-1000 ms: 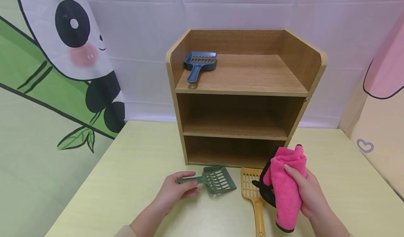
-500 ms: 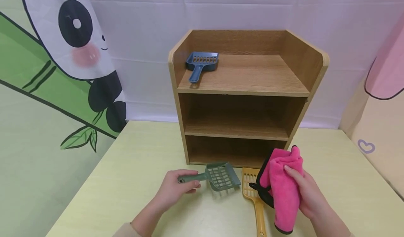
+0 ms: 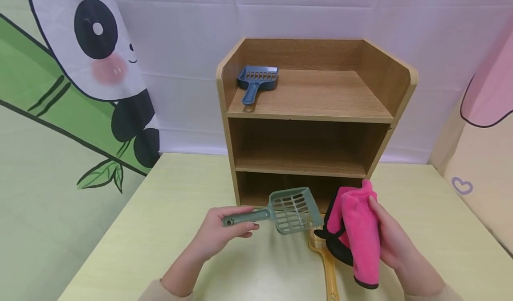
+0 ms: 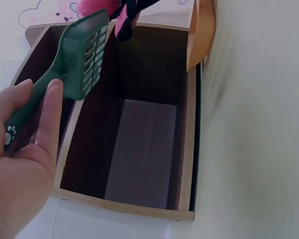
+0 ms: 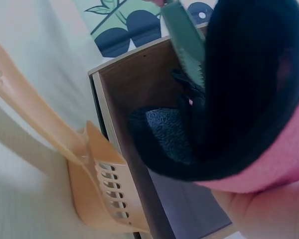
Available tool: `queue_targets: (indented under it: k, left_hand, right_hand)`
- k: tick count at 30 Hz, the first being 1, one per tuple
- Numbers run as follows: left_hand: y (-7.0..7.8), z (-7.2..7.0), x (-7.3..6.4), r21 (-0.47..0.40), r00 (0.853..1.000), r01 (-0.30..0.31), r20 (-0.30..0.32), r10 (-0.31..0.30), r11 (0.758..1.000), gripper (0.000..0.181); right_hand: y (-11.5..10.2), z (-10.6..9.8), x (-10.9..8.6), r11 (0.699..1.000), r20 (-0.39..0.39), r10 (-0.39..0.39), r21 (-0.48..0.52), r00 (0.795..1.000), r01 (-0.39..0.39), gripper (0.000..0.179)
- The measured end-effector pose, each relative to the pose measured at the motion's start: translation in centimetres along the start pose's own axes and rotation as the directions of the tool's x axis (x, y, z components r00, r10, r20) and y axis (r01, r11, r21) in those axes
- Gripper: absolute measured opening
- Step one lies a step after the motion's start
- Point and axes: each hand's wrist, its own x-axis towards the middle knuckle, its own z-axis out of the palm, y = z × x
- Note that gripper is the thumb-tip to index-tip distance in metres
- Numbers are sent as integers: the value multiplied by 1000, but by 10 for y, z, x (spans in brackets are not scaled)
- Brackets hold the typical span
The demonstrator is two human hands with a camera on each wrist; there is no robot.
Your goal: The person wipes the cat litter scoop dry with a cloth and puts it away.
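Observation:
A green slotted litter scoop (image 3: 276, 209) is held by its handle in my left hand (image 3: 220, 232), lifted above the table with its pan toward the right. In the left wrist view the thumb and fingers pinch the handle (image 4: 27, 107), which bears a paw print. My right hand (image 3: 394, 243) grips a folded pink plush cloth (image 3: 360, 229) with black edging and a black loop. A grey fuzzy inner side (image 5: 167, 132) shows in the right wrist view. The green pan reaches close to the cloth's left side. Beneath them lies a yellow litter scoop (image 3: 330, 270), its pan partly covered.
A wooden shelf (image 3: 310, 117) with three levels stands behind my hands on the pale table (image 3: 180, 181). On its top level, at the left, sits a blue litter scoop (image 3: 256, 80). A printed cloth backdrop (image 3: 304, 16) hangs behind.
My left hand has raised the green scoop off the table and moved its pan rightward toward the cloth. The right hand has shifted slightly, still gripping the pink cloth.

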Motion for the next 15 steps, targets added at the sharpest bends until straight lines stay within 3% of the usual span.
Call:
queue_targets:
  k: [4,8,10,15]
  left_hand:
    - [3,5,5,-21,997,-37,66,39,999,44]
    - [5,14,11,-27,995,-34,93,37,999,44]
    - [5,18,14,-30,994,-36,107,39,999,44]
    - [2,25,22,27,992,-53,114,49,998,41]
  right_hand:
    - [-3,10,6,994,-75,59,-90,995,-66,35]
    - [-4,24,12,973,-63,79,-211,995,-90,34]
    - [-2,32,16,950,-89,60,-301,994,-84,35]
    - [3,46,21,854,-190,12,-509,982,-109,65]
